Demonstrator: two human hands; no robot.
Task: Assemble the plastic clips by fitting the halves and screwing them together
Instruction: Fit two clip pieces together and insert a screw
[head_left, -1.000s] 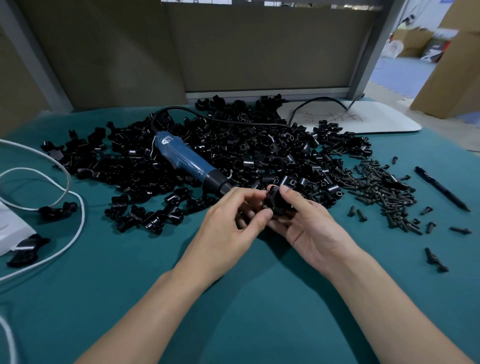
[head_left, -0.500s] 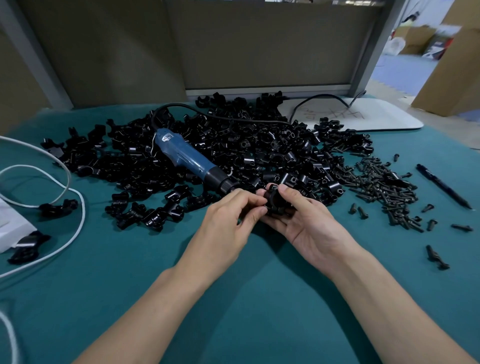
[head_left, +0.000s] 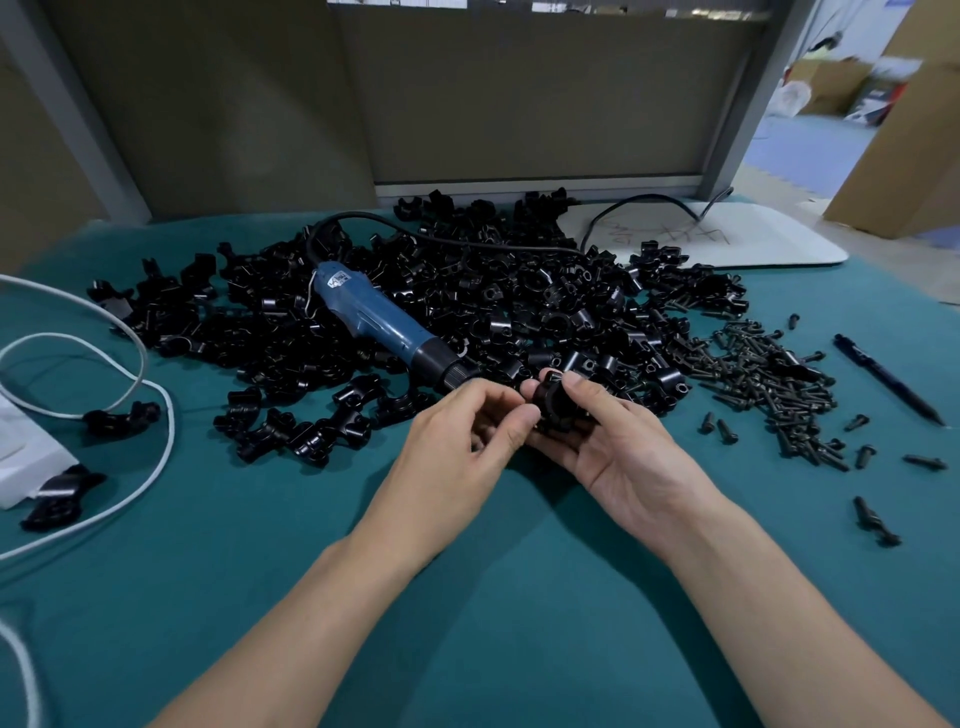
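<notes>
Teal cloth (head_left: 467, 623) covers the table. Black clip (head_left: 555, 404) is held just above it, at the near edge of the pile (head_left: 519, 312) of loose black halves. Right hand (head_left: 623, 457) cradles the clip from below, fingers curled under, thumb pressed on top. Left hand (head_left: 457, 441) pinches the clip's left side with thumb and fingertip, other fingers curled in. Whether a screw is in it can't be told; the fingers hide most of the clip. Blue screwdriver (head_left: 374, 322) lies on the pile, tip pointing at the left hand's knuckles and just beside them, black cord (head_left: 467, 241) looping back over the halves to the rear right. A few joined clips (head_left: 301, 426) sit left of the hands. Heap of dark screws (head_left: 769, 374) lies right of the pile, with strays (head_left: 875, 519) farther out. Black pen (head_left: 888, 382) lies right of the screws. White board (head_left: 753, 244) at the rear right has dark scribbles, not legible. White cable (head_left: 150, 415) loops at the left, beside a white box (head_left: 26, 457). Screwdriver carries a small white label near its back end, too blurred to read. Grey-brown panel (head_left: 519, 93) stands behind the table; cardboard box (head_left: 909, 171) at far right.
</notes>
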